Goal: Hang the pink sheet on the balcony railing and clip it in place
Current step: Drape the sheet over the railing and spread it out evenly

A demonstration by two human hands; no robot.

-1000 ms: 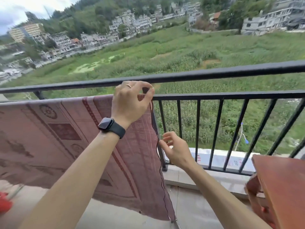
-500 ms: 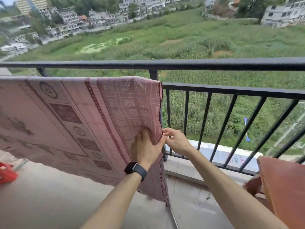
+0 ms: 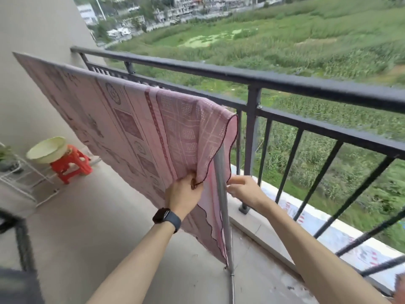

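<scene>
The sheet (image 3: 135,128) hangs folded over a bar close along the railing (image 3: 285,82); we cannot tell if that bar is the railing's own. Our left hand (image 3: 184,194) pinches the front layer's scalloped edge. Our right hand (image 3: 243,189) reaches the back layer behind the pole (image 3: 221,194) (whether it grips cloth, we cannot tell). We should draw both layers down evenly and smooth the fold before clipping.
</scene>
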